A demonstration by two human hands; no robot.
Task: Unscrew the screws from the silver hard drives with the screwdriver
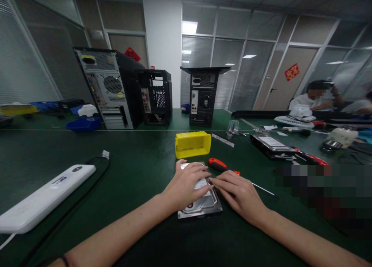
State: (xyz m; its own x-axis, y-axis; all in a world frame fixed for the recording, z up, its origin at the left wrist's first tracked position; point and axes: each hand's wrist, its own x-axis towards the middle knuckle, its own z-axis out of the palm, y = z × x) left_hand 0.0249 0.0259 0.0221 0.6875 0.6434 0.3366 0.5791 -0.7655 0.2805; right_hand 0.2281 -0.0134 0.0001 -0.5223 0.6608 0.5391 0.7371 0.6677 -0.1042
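Silver on the hard drive (pixel 204 205), yellow on the bin (pixel 193 145) at its twelve o'clock, red and black on the screwdriver (pixel 220 166) at two, white on the power strip (pixel 49 198) at nine, dark green across the counter (pixel 139 154).

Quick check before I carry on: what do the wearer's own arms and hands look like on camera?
The left hand and right hand are both bare: no gloves. The left forearm and right forearm show no sleeves in view. A thin dark band crosses the left one near the bottom edge; whether strap or hem, I can't tell.
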